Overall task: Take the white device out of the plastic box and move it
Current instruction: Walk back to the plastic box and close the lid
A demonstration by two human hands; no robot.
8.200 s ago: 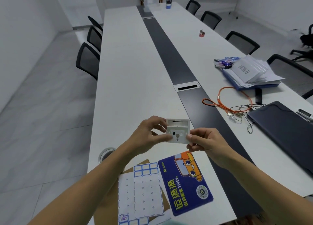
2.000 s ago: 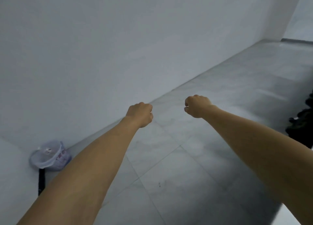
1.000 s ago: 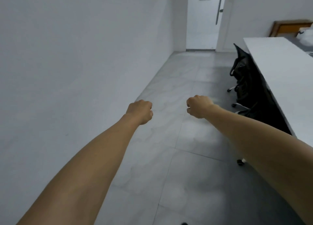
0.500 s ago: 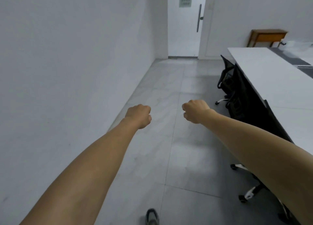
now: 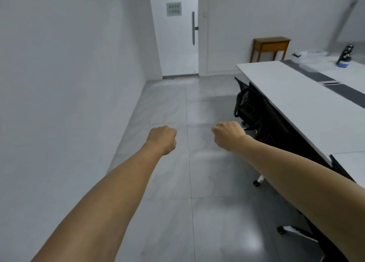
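both hands were out front as closed fists, left hand (image 5: 162, 139) and right hand (image 5: 229, 136), each grip showing nothing held; no device or box visible, progress unclear.

Two hands (image 5: 162, 138) — one table (image 5: 308, 111), one door (image 5: 177, 34), one wooden stand (image 5: 271, 44).

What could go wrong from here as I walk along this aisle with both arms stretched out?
Both the left hand and right hand are fists, no device visible, so it may be left behind. The black chair and its caster jut into the aisle beside the white table: a trip risk.
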